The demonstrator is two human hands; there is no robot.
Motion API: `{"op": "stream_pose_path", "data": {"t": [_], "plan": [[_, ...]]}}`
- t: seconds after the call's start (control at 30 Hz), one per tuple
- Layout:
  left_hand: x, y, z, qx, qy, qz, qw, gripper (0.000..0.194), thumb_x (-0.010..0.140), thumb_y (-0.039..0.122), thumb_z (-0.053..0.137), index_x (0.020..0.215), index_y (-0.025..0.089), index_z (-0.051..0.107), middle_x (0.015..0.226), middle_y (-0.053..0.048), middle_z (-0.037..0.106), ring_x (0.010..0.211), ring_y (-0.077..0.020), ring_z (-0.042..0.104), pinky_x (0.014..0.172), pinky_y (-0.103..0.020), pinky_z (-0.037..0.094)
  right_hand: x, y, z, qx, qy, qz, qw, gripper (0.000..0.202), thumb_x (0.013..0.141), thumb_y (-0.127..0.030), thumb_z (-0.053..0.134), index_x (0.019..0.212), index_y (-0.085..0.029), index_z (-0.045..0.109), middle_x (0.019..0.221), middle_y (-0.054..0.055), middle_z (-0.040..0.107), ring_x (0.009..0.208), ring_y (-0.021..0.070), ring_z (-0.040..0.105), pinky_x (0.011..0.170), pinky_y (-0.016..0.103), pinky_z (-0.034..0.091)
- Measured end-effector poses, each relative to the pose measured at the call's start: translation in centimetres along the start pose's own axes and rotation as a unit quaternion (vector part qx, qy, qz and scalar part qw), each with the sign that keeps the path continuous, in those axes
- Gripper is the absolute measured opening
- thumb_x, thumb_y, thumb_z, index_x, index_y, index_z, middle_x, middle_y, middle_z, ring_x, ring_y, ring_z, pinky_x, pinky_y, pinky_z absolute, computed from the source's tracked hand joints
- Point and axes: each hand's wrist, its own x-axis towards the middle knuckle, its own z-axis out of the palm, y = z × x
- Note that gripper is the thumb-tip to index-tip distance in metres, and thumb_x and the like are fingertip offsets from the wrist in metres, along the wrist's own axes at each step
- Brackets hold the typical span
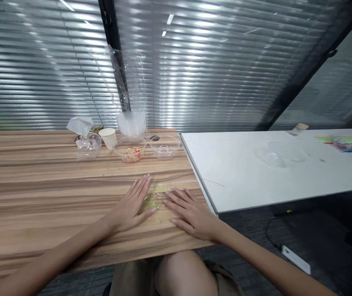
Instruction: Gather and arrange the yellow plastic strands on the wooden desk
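On the wood-grain table (55,193), small yellow-green translucent pieces (154,199) lie scattered between my two hands. My left hand (131,205) rests flat on the left side of them, thumb spread toward the pieces. To their right lies my right hand (193,213), palm down with its fingers apart and its fingertips at the edge of the pieces. Neither hand holds anything. Behind them stand a clear bowl (121,153) with red and yellow bits in it and another clear bowl (174,147) with no bits visible inside.
A paper cup (108,138), a tipped clear container (89,146) and a stack of clear cups (132,123) stand at the back. On the right, a white table (237,176) bears clear lids and colourful strips (348,144). A power strip (296,259) lies on the floor.
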Motion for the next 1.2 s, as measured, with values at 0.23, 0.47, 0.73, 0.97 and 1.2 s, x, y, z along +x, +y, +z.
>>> {"op": "stream_pose_path", "data": {"t": [0.23,0.47,0.73,0.97,1.2], "plan": [[-3.3,-0.7,-0.9,-0.019,0.034,-0.094,0.995,0.073,0.1,0.045,0.029,0.148,0.024,-0.022,0.158,-0.01,-0.006,0.144,-0.0307,0.009,0.115,-0.05,0.021,-0.9,0.4,0.3,-0.018,0.033,0.042,0.998,0.057,0.1,-0.044,0.032,0.151,-0.024,0.017,0.157,0.005,0.018,0.146,0.0247,0.011,0.117,0.048,0.022],[-10.3,0.5,-3.8,0.056,-0.09,0.0,0.994,0.074,0.097,0.041,0.042,0.151,0.027,-0.007,0.158,-0.004,0.013,0.144,-0.0269,0.016,0.117,-0.045,0.014,-1.4,0.5,0.8,-0.075,0.022,0.04,0.996,0.061,0.099,-0.047,0.032,0.152,-0.022,0.014,0.157,0.011,0.015,0.145,0.0275,0.011,0.115,0.051,0.021],[-6.6,-0.7,-2.8,0.038,-0.085,-0.018,0.996,0.091,0.093,0.053,0.044,0.147,0.022,-0.023,0.158,-0.013,0.0,0.144,-0.031,0.011,0.116,-0.049,0.016,3.0,-0.7,2.2,-0.045,0.02,0.032,0.998,0.082,0.091,-0.064,0.035,0.152,-0.015,0.011,0.157,0.02,0.006,0.145,0.0335,0.005,0.114,0.055,0.018],[-1.7,-1.8,-1.4,0.024,-0.1,0.066,0.993,0.084,0.094,0.055,0.04,0.152,0.017,-0.006,0.157,-0.015,0.011,0.145,-0.0296,0.01,0.117,-0.049,0.01,6.9,-0.7,2.0,-0.024,0.003,-0.011,1.0,0.076,0.094,-0.061,0.033,0.152,-0.019,0.009,0.158,0.014,0.005,0.146,0.0286,-0.001,0.116,0.056,0.009],[0.4,-2.7,-1.3,-0.017,-0.107,0.064,0.992,0.087,0.091,0.062,0.04,0.152,0.012,0.003,0.156,-0.018,0.012,0.145,-0.0291,0.009,0.117,-0.05,0.005,8.0,2.5,1.1,-0.01,-0.013,-0.023,1.0,0.074,0.094,-0.061,0.029,0.152,-0.016,0.014,0.157,0.013,0.011,0.146,0.0248,0.006,0.118,0.052,0.009]]}}
